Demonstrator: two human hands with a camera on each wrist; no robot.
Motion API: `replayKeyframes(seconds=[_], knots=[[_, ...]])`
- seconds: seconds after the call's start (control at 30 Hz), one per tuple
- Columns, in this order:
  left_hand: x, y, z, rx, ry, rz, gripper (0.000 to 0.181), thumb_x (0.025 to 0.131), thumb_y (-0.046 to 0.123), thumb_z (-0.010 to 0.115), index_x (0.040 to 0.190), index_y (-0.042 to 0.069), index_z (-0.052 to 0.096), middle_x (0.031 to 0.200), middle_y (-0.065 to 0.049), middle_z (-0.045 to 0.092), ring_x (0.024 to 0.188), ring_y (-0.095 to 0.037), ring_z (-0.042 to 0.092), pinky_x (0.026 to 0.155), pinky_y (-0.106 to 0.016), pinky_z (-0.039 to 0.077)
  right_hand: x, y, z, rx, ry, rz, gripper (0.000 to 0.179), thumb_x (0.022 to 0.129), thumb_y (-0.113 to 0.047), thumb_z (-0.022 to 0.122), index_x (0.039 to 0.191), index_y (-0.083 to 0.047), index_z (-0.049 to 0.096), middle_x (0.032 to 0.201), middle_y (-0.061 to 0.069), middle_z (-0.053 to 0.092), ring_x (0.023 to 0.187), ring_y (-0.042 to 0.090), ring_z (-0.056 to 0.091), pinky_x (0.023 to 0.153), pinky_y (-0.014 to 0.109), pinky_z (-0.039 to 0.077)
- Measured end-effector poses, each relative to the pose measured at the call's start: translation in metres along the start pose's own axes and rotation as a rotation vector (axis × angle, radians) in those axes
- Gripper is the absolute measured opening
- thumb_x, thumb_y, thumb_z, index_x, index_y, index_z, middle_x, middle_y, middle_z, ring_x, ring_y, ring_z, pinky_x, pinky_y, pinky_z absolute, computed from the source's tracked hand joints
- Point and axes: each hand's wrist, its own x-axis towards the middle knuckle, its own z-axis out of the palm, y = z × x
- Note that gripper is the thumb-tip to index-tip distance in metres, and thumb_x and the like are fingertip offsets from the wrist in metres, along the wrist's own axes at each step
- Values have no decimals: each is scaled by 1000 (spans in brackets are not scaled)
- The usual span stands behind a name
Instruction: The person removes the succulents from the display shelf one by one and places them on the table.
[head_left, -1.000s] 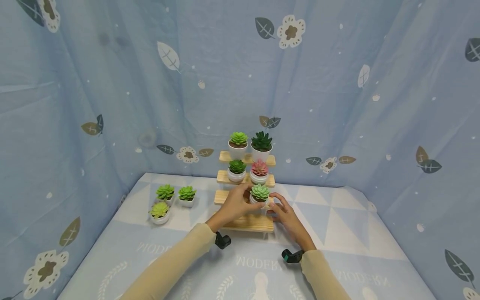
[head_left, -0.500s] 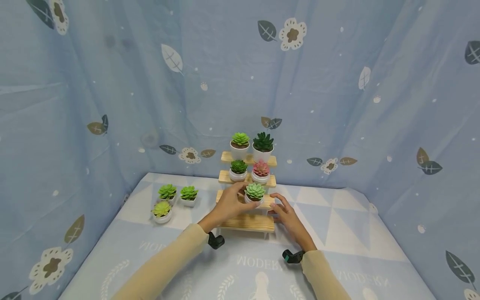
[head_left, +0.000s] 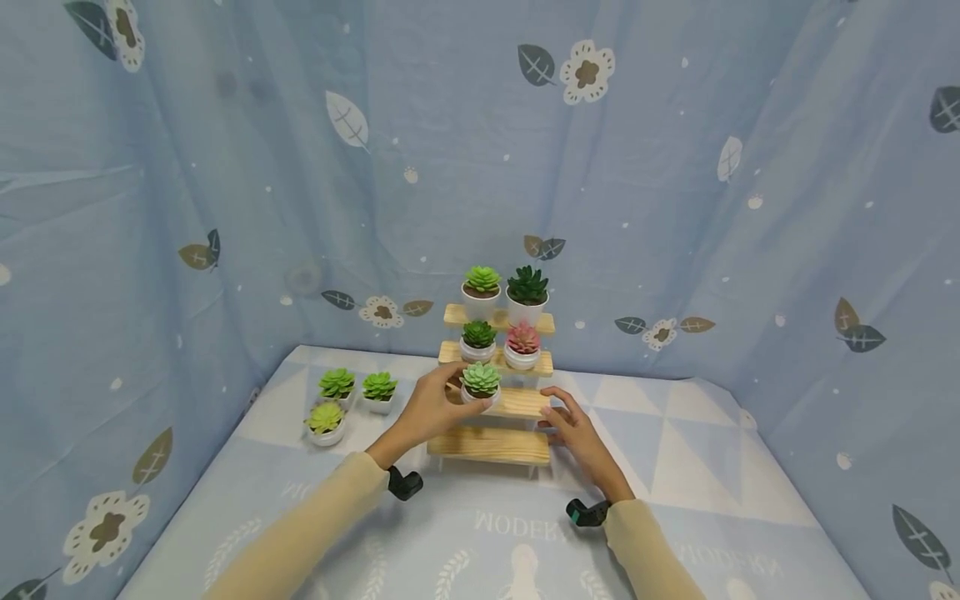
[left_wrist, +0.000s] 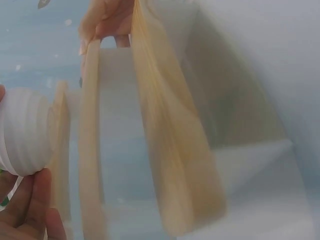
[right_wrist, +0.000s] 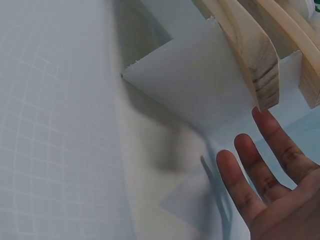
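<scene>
My left hand (head_left: 429, 407) grips a pale green potted succulent (head_left: 481, 380) between thumb and fingers, at the left part of the third step of a wooden tiered stand (head_left: 491, 447). In the left wrist view, fingers (left_wrist: 35, 200) lie against its ribbed white pot (left_wrist: 26, 132). At the stand's right side is my right hand (head_left: 576, 437), fingers spread and slightly bent, holding nothing. The right wrist view shows one fingertip right at the end of a wooden board (right_wrist: 265, 75).
On the upper steps stand a bright green succulent (head_left: 482, 282), a dark green one (head_left: 527, 287), a small green one (head_left: 477, 336) and a pink one (head_left: 522, 340). Several potted succulents, including a yellow-green one (head_left: 325, 419), stand on the table (head_left: 615, 542) at left. A curtain (head_left: 420, 150) hangs behind.
My left hand has carried the pale green succulent leftward along the third step, from its right part to its left. My right hand has stayed beside the stand.
</scene>
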Motion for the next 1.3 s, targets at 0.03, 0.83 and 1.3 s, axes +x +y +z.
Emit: replayKeyframes(seconds=[0.03,0.83,1.3], knots=[[-1,-1,-2,5,4,-2,56,85,43,85,132,21,64,113,7,66,98,-14,63,81,-38,56,0,0,0,-3,0,3,56,102,-48,64,151,-28,47,129,16,61,120,36,62,88,44,56],[-29,-25,-47,85,81,-49,68,84,52,84,137,14,62,115,0,67,101,-22,61,89,-53,52,-2,-5,-1,-50,-6,-15,52,102,-46,63,149,-29,49,129,16,62,121,37,59,90,44,56],[-51,-39,-72,141,102,-172,89,81,58,83,146,6,54,129,-15,62,111,-37,63,93,-54,53,-2,2,1,-101,44,-106,50,107,-46,55,150,-22,50,128,16,62,119,38,58,98,58,49]])
